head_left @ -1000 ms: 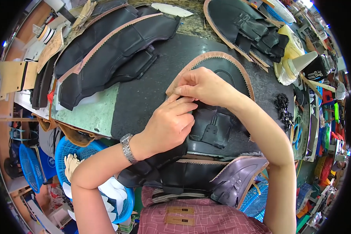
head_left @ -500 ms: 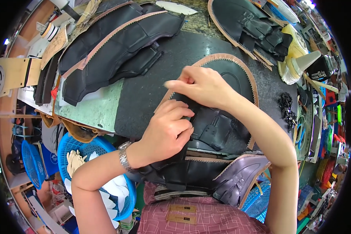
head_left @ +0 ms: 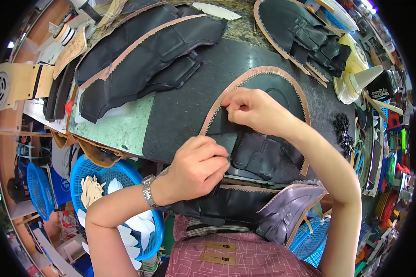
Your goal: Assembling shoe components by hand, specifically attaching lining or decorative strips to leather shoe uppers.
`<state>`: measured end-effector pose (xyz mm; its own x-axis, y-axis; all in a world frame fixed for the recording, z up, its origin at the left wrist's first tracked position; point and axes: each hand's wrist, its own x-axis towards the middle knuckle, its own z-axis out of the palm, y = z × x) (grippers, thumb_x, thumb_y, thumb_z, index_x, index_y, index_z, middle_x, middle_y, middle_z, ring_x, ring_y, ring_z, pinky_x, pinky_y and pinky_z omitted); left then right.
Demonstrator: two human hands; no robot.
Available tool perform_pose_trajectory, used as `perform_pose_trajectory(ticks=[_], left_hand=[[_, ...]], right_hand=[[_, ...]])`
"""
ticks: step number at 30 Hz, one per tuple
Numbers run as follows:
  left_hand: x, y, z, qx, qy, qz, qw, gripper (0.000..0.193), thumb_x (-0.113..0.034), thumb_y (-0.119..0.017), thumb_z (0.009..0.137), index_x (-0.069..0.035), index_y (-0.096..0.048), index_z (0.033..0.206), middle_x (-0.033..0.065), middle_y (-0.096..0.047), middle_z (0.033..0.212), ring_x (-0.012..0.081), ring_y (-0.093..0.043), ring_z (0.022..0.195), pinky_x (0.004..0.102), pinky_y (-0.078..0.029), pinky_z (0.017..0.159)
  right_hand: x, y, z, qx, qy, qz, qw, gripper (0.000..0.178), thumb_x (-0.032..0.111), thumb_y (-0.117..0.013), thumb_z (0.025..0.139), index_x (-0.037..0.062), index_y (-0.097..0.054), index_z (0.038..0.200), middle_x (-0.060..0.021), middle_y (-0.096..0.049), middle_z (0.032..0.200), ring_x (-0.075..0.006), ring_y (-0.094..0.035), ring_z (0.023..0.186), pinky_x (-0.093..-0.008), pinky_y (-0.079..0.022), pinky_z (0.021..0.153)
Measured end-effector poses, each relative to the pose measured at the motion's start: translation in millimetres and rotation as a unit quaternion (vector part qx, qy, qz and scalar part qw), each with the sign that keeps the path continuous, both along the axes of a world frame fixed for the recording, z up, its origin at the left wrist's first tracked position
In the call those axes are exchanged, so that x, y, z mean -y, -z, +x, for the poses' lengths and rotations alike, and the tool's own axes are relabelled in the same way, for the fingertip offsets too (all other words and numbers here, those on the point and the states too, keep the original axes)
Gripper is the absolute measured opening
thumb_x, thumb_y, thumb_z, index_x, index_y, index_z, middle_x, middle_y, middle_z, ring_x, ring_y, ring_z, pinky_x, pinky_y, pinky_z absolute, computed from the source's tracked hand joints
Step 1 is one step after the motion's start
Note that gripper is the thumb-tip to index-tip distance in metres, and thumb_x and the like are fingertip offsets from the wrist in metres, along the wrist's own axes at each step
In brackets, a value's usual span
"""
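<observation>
A black leather shoe upper (head_left: 259, 157) lies on the dark work surface before me, its curved rim edged with a tan, zigzag-stitched strip (head_left: 305, 101). My left hand (head_left: 198, 166), with a metal watch at the wrist, is closed beside the upper's near left part. Whatever sits in those fingers is hidden. At the upper's left rim, my right hand (head_left: 259, 111) is closed in a pinch, fingertips against the stitched edge. I cannot make out what it pinches. More black pieces with tan edging (head_left: 235, 203) and a greyish-purple upper (head_left: 293, 205) rest near my lap.
Stacked black uppers (head_left: 148, 57) lie at the far left, another upper (head_left: 293, 27) at the far right. A cone of thread (head_left: 367, 76) and black scraps (head_left: 342, 129) sit right. Below left, a blue basket (head_left: 158, 226) holds white and cream pieces.
My right hand has moved a little to the right and down, and its extended thumb has folded in to a pinch at the rim. My left hand has shifted slightly downward, still closed.
</observation>
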<state>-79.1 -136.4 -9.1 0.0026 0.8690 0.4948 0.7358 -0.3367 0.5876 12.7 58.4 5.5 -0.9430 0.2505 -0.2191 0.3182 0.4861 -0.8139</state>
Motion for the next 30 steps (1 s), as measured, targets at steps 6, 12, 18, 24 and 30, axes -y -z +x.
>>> perform_pose_trajectory(ticks=[6,12,18,24,30], left_hand=[[-2,3,3,-0.004,0.005,-0.01,1.0,0.012,-0.002,-0.072,0.065,-0.005,-0.065,0.074,0.0054,-0.063,0.084,0.0255,-0.058,0.081,0.0355,-0.048,0.072],[5,-17,-15,0.082,-0.069,0.003,0.994,0.009,0.0,-0.07,0.069,-0.003,-0.064,0.075,0.011,-0.062,0.097,0.0288,-0.058,0.088,0.0367,-0.048,0.076],[-21,-10,-13,0.054,0.023,-0.039,0.998,0.006,-0.001,-0.068,0.071,-0.002,-0.063,0.073,0.0136,-0.06,0.109,0.0305,-0.06,0.096,0.0367,-0.049,0.081],[-27,-9,-23,0.1,0.032,-0.126,0.986,0.004,0.0,-0.066,0.072,0.0,-0.062,0.074,0.0108,-0.062,0.102,0.0252,-0.063,0.078,0.0314,-0.051,0.069],[-30,-4,-32,0.005,0.09,-0.119,0.989,0.004,-0.002,-0.065,0.073,0.001,-0.062,0.073,0.0102,-0.063,0.095,0.0262,-0.063,0.079,0.0344,-0.051,0.07]], right_hand=[[7,7,-10,-0.145,-0.167,0.238,0.946,0.012,0.002,-0.064,0.075,0.0039,-0.061,0.086,-0.0115,-0.055,0.105,-0.0292,-0.061,0.085,-0.0367,-0.05,0.073],[-8,25,23,-0.276,-0.09,0.066,0.955,0.008,0.0,-0.063,0.077,0.0023,-0.057,0.082,-0.0103,-0.057,0.101,-0.0269,-0.061,0.086,-0.0346,-0.049,0.074],[4,30,31,-0.316,-0.048,0.15,0.936,0.014,-0.002,-0.063,0.074,0.0018,-0.056,0.085,-0.0115,-0.06,0.105,-0.0279,-0.062,0.089,-0.0331,-0.053,0.073],[6,34,35,-0.362,-0.099,0.283,0.883,0.024,-0.003,-0.063,0.064,0.0026,-0.055,0.086,-0.0116,-0.061,0.107,-0.0251,-0.064,0.081,-0.032,-0.055,0.062],[6,35,39,-0.403,-0.059,0.27,0.873,0.025,-0.003,-0.064,0.063,0.0016,-0.055,0.086,-0.0124,-0.061,0.107,-0.025,-0.064,0.079,-0.031,-0.055,0.059]])
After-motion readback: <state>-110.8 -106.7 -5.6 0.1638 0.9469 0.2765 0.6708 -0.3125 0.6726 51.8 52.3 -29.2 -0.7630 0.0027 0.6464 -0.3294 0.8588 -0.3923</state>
